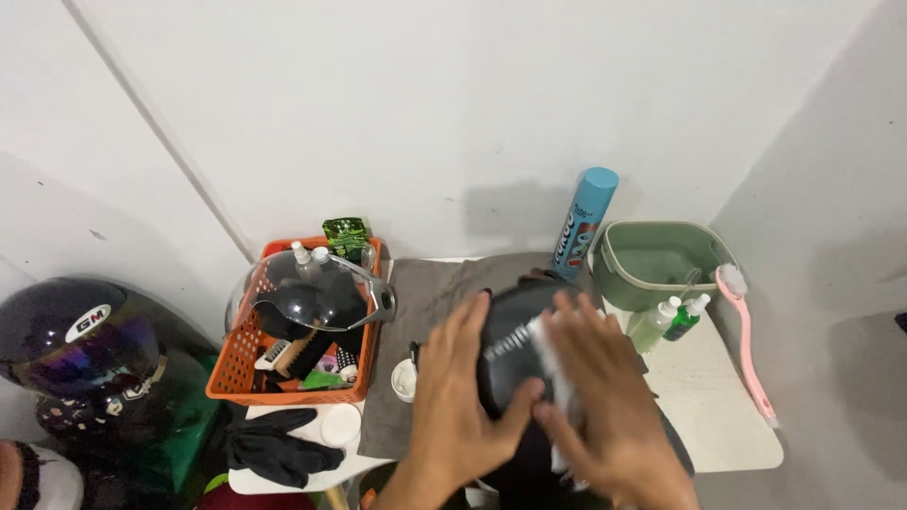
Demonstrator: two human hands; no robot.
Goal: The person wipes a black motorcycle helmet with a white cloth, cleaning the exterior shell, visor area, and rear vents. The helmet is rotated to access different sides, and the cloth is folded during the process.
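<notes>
Your left hand (453,397) lies flat, fingers spread, steadying the glossy black rounded helmet (515,345) on the grey cloth mat (425,293) at table centre, while your right hand (605,397) presses a white wipe (551,354) onto its shell, neither hand clamped shut.

Both hands are reaching forward, palms down. The left hand (460,392) is lying flat with fingers spread, its thumb angling toward the right fingers. The right hand (605,406) is pressing down, fingers extended and slightly blurred, possibly pinching something white beneath its fingertips.
</notes>
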